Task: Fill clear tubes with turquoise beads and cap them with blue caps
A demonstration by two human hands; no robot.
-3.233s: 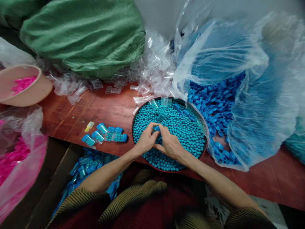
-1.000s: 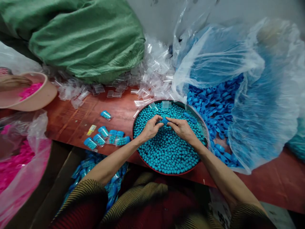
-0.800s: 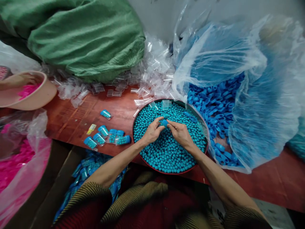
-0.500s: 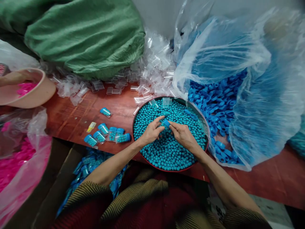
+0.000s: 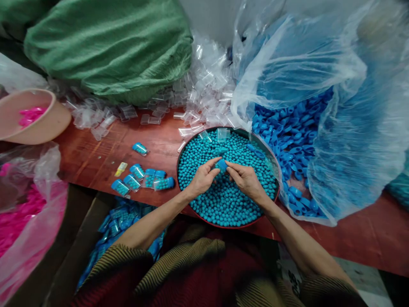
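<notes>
Over a round tray (image 5: 277,197) of turquoise beads (image 5: 230,211), both hands meet on a small blue-capped bottle (image 5: 221,165). My left hand (image 5: 202,178) pinches it from the left between thumb and forefinger. From the other side, my right hand (image 5: 245,180) grips the blue cap end with its fingertips. The fingers hide much of the bottle. Clear plastic tubes (image 5: 223,134) and a few blue caps (image 5: 255,151) lie on the beads towards the far rim. Several bead-filled bottles (image 5: 137,171) lie left of the tray.
Clear tubes (image 5: 207,91) are heaped behind the tray, beside a green cloth sack (image 5: 111,51). To the right, an open plastic bag (image 5: 358,140) holds blue caps (image 5: 290,132). At left stand a basin (image 5: 56,121) with pink pieces and a pink-filled bag (image 5: 47,230). Filled bottles (image 5: 119,226) lie below the table edge.
My left fingers have closed in on the bottle, which my right hand still holds. Another person's hand has left the basin at far left. The view has shifted slightly.
</notes>
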